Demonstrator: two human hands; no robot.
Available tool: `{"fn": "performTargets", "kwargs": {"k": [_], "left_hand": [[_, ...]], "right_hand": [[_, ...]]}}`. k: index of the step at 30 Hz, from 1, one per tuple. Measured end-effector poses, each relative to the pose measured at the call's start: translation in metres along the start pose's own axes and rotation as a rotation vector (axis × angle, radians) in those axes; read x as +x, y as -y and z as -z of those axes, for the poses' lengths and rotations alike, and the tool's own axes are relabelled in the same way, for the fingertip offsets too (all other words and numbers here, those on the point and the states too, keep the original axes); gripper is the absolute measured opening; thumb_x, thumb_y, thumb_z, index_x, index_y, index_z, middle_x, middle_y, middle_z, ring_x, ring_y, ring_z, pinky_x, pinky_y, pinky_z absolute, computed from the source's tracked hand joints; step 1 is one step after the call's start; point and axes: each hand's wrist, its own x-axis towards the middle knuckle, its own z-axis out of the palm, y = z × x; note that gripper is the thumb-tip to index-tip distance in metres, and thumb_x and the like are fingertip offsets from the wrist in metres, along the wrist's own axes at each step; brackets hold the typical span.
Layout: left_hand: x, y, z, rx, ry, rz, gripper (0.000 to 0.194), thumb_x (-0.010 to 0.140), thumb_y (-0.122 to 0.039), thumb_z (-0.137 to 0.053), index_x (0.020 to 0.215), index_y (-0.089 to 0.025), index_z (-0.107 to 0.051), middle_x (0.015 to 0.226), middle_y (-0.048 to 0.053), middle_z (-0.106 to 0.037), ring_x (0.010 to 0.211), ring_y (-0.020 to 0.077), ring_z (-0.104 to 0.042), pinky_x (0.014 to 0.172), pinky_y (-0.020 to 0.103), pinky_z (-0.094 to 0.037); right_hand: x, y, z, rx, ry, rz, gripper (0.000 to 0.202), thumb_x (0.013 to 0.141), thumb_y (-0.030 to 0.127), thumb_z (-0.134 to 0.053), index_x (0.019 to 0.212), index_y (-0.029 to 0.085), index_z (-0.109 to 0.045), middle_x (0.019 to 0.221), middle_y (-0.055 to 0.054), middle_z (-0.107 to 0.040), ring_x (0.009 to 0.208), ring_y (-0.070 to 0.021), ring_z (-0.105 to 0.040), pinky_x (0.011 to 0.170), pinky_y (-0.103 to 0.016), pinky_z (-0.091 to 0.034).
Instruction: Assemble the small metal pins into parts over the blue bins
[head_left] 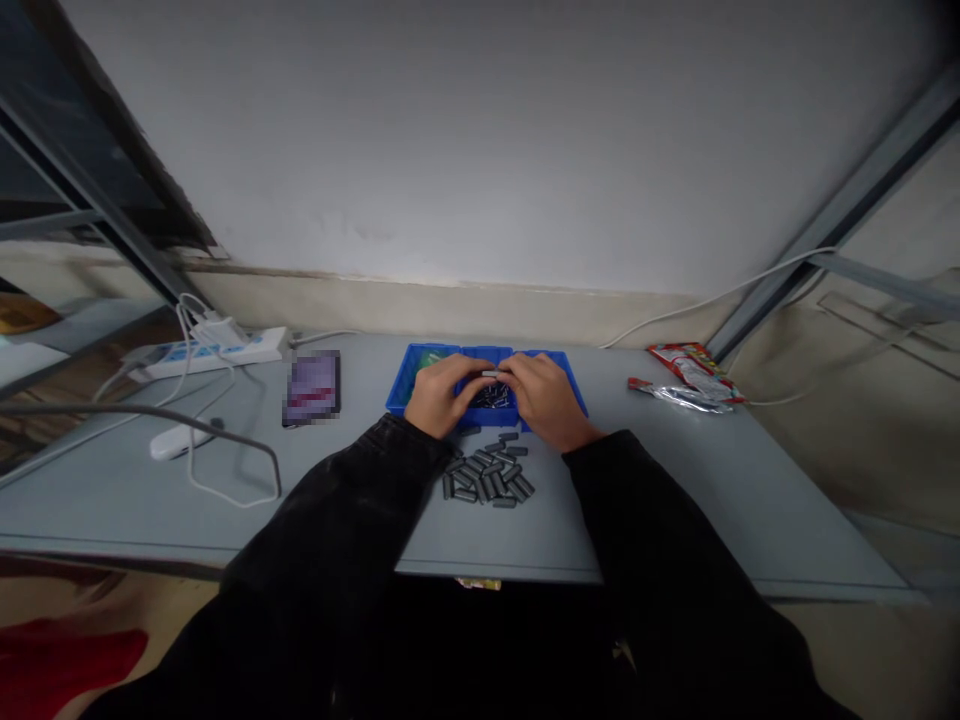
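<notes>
Between the fingertips of both hands is a small grey cylinder [490, 374], held level over the middle blue bin. My left hand [442, 390] pinches one end and my right hand [544, 395] the other. Under them, the blue bins [400, 390] stand side by side. Small dark metal pins [493, 397] lie in the middle one, and something green shows in the left one. What the right bin holds is hidden by my hand. In front of the bins, a pile of grey cylinders [491, 475] is spread on the grey table.
To the left are a phone-like purple item [312, 387], blurred out, a white power strip [217, 350] with cables, and a white device [180, 440]. A red snack packet [694, 370] and a silver wrapper [690, 398] lie at right. A wall [480, 150] rises behind.
</notes>
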Motion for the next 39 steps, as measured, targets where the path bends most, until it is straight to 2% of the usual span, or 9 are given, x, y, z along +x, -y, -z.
{"fn": "performTargets", "kwargs": {"k": [6,12,23,29,33,39], "left_hand": [[0.0004,0.0008,0.0,0.02,-0.019,0.022,0.015,0.096,-0.027,-0.066,0.104,-0.016,-0.072,0.096,0.007,-0.076,0.086,0.0156,-0.071,0.083,0.032,-0.058],[0.0008,-0.0012,0.0003,0.021,-0.01,0.037,0.016,0.096,-0.029,-0.066,0.103,-0.017,-0.073,0.095,0.006,-0.076,0.086,0.0158,-0.071,0.082,0.032,-0.058],[0.0006,0.0007,-0.0005,0.02,-0.036,-0.007,0.014,0.096,-0.027,-0.067,0.104,-0.017,-0.073,0.095,0.005,-0.076,0.084,0.0151,-0.071,0.082,0.031,-0.058],[0.0005,0.0012,-0.0006,0.024,-0.034,0.011,0.017,0.098,-0.03,-0.064,0.104,-0.017,-0.073,0.095,0.006,-0.076,0.084,0.0154,-0.071,0.082,0.032,-0.058],[0.0006,0.0012,-0.0006,0.03,-0.03,0.004,0.017,0.097,-0.03,-0.065,0.103,-0.017,-0.073,0.093,0.006,-0.076,0.083,0.0155,-0.071,0.081,0.032,-0.058],[0.0011,0.0002,-0.0002,0.019,-0.032,-0.013,0.016,0.096,-0.03,-0.066,0.103,-0.017,-0.073,0.094,0.006,-0.076,0.083,0.0152,-0.071,0.08,0.031,-0.057]], "right_hand": [[-0.0005,0.0014,0.0031,0.051,-0.023,-0.016,0.02,0.104,0.029,-0.045,0.115,0.019,-0.059,0.102,-0.007,-0.072,0.091,-0.0215,-0.064,0.085,-0.036,-0.044],[-0.001,0.0002,0.004,0.036,-0.013,-0.002,0.017,0.104,0.024,-0.044,0.108,0.019,-0.06,0.101,-0.007,-0.071,0.089,-0.0211,-0.062,0.083,-0.035,-0.043],[-0.0001,-0.0009,0.0014,0.014,-0.02,-0.024,0.021,0.105,0.025,-0.041,0.104,0.019,-0.061,0.1,-0.006,-0.072,0.088,-0.0202,-0.064,0.082,-0.035,-0.042],[-0.0007,0.0007,0.0032,0.045,-0.027,-0.026,0.019,0.104,0.028,-0.045,0.115,0.02,-0.059,0.106,-0.007,-0.072,0.093,-0.0208,-0.064,0.085,-0.035,-0.043],[-0.0012,-0.0008,0.0024,0.041,-0.016,-0.034,0.017,0.104,0.027,-0.044,0.109,0.021,-0.059,0.099,-0.006,-0.071,0.088,-0.0205,-0.063,0.083,-0.035,-0.043],[-0.0013,-0.0036,-0.0005,0.036,-0.013,-0.025,0.02,0.105,0.026,-0.04,0.107,0.02,-0.06,0.101,-0.006,-0.072,0.087,-0.0191,-0.063,0.082,-0.035,-0.042]]}}
